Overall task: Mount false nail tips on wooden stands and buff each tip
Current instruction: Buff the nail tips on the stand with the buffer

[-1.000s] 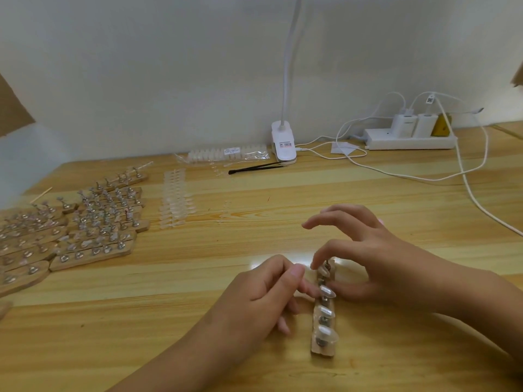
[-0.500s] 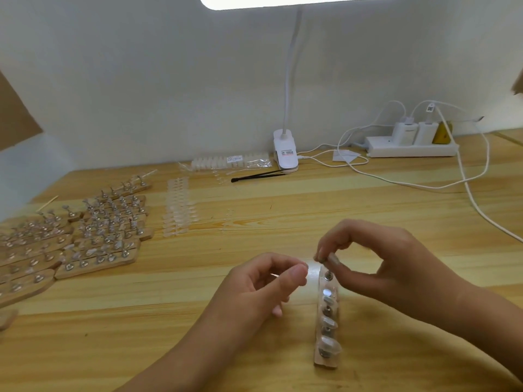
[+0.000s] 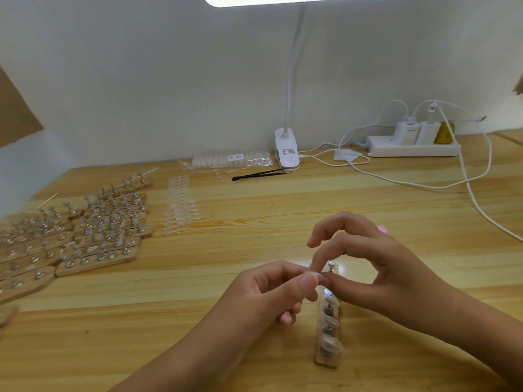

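Nearest stand: a narrow pale wooden stand with a row of metal posts (image 3: 326, 360) lies end-on on the light wooden table (image 3: 113, 335). Clear tips are seated on its nearer posts, while the farthest metal post (image 3: 330, 265) is seen bare.
Left hand: the left hand (image 3: 268, 298) is curled, thumb and forefinger pinched together just above the stand's far half.
Right hand: the right hand (image 3: 387, 275) is arched over the far end, its thumb and forefinger closed against the left fingertips and the other fingers lifted.
Task thing: a small clear false nail tip (image 3: 316, 276) appears to be pinched where the two hands meet. It is too small for more to be told.
Step in hand: mounting is judged to be under way, with the last post left to fill. Buffing is not yet begun.
Next move: the tip would need to be carried to the bare post and pressed down squarely.
Middle distance: many loaded wooden stands (image 3: 99, 230) are massed at the left, with strips of loose clear tips (image 3: 178, 207) beside them.
Far edge: a clear bag of tips (image 3: 232, 159), black tweezers (image 3: 260, 174), a white clip lamp (image 3: 286, 149) and a white power strip (image 3: 413, 147) are set along the wall.
Change: half a second ago the hands were apart; they have since been brought together.
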Motion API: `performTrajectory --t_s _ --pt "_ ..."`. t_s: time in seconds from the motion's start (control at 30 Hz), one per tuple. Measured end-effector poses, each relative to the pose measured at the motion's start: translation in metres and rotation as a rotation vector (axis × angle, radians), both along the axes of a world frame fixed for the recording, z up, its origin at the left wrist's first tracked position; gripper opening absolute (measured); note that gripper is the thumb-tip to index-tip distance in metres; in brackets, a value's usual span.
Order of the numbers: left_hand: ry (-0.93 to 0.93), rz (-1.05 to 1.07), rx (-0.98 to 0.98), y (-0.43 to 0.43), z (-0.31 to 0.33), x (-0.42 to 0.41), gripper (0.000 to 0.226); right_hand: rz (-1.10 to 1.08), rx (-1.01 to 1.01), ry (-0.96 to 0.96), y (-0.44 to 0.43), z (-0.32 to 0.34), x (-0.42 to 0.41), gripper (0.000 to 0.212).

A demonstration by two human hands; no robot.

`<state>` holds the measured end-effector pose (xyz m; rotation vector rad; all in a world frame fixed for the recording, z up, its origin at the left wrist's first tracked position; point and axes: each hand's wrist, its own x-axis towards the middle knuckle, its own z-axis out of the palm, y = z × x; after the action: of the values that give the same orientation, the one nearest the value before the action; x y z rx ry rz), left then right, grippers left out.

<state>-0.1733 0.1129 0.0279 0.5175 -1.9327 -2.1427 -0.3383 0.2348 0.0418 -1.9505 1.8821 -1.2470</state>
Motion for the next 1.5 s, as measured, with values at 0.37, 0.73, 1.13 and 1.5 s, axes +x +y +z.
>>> performTrajectory --t_s 0.37,0.73,1.13,1.5 --pt "0.043 -0.042 0.150 -0.001 -0.003 -0.003 0.048 0.036 -0.040 -0.049 -0.001 -0.004 0.002 0.007" --pt "0.085 0.116 0.307 -0.011 -0.002 -0.004 0.048 -0.467 0.105 0.032 0.006 0.008 -0.084 0.033" --pt "0.060 0.199 0.307 -0.010 -0.001 -0.007 0.035 -0.399 0.238 0.105 0.002 -0.012 -0.081 0.022" --pt "0.035 0.082 0.301 -0.005 0.005 -0.005 0.067 0.187 0.003 -0.866 -0.005 0.000 -0.018 0.049"
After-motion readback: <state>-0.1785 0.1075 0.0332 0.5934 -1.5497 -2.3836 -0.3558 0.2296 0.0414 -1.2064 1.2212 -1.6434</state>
